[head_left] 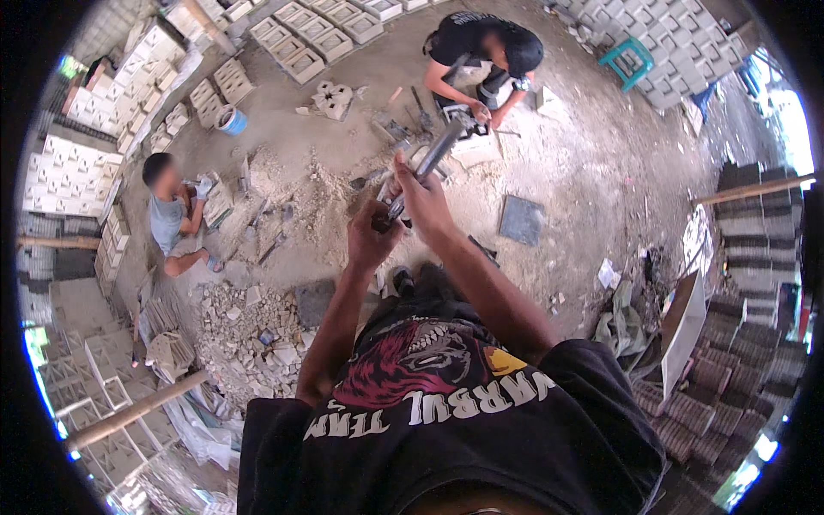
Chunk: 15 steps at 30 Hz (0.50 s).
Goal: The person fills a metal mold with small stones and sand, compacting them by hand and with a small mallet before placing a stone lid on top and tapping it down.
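A long grey metal bar [441,151] slants up and away in front of my chest. My right hand [422,199] is closed round its lower part, with the thumb lying along it. Just to the left and lower, my left hand [374,233] is curled at the bar's near end, where a shiny metal piece [396,207] shows between the hands. Part of what the left fingers grip is hidden. Beyond the bar's far end, another person [485,51] in dark clothes bends over a metal mould [468,120], both hands on it.
At the left a second person [167,215] crouches over a pale block [220,202]. Rubble [249,339] lies near left, and a dark square plate [521,220] at right. Around stand a blue bucket [230,120], a teal stool [627,62], stacked vent blocks [69,178] and stacked tiles [687,421].
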Each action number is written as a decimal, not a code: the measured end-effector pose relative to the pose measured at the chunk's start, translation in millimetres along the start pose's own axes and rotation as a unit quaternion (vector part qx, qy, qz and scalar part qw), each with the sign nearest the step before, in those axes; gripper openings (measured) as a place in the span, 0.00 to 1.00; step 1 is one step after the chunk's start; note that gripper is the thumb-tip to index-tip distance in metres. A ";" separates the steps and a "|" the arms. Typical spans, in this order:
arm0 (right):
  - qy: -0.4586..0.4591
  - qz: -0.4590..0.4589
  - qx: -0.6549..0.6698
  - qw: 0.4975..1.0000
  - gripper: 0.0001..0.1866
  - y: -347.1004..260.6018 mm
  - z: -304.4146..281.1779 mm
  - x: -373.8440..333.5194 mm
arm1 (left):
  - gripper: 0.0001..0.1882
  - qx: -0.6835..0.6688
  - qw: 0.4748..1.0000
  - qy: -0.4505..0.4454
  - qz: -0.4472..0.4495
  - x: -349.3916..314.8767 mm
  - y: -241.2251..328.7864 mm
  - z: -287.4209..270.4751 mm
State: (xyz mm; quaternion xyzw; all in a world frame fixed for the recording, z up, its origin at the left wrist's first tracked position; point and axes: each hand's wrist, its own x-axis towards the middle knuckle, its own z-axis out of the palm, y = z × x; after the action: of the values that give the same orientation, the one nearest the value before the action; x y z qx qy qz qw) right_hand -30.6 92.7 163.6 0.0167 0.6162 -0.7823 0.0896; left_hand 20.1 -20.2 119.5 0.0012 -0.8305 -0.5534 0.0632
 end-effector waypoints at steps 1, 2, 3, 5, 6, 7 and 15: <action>-0.007 -0.013 -0.065 0.998 0.22 -6.2 -11.0 -3.7 | 0.13 -0.028 0.999 -0.013 -0.044 -3.7 4.7 4.5; -0.040 -0.060 -0.143 0.987 0.18 -15.4 -27.9 -6.9 | 0.12 -0.015 0.999 -0.016 -0.031 -3.0 1.2 10.0; -0.043 -0.103 -0.196 0.974 0.19 -12.8 -48.6 -10.0 | 0.11 -0.004 1.000 -0.021 -0.019 -1.4 -5.3 16.0; 0.004 -0.120 -0.223 0.967 0.26 -15.3 -77.4 -24.1 | 0.10 0.038 0.999 -0.027 -0.019 -6.7 -26.1 21.1; 0.032 -0.121 -0.216 0.968 0.27 -4.1 -100.3 -28.9 | 0.11 0.064 0.997 -0.029 -0.026 -6.6 -40.2 26.4; 0.058 -0.121 -0.210 0.968 0.28 5.0 -124.8 -35.6 | 0.11 0.088 0.995 -0.029 -0.033 -7.3 -52.6 33.4; 0.174 0.082 -0.281 0.940 0.21 35.4 -231.5 -126.8 | 0.14 0.018 0.986 -0.055 -0.156 -45.0 -88.3 74.6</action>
State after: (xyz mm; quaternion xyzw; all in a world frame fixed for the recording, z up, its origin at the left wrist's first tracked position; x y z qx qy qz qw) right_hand 80.2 323.8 91.4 0.1769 0.8135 -0.5520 0.0463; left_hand 50.7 17.4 5.4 0.1013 -0.8325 -0.5403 -0.0694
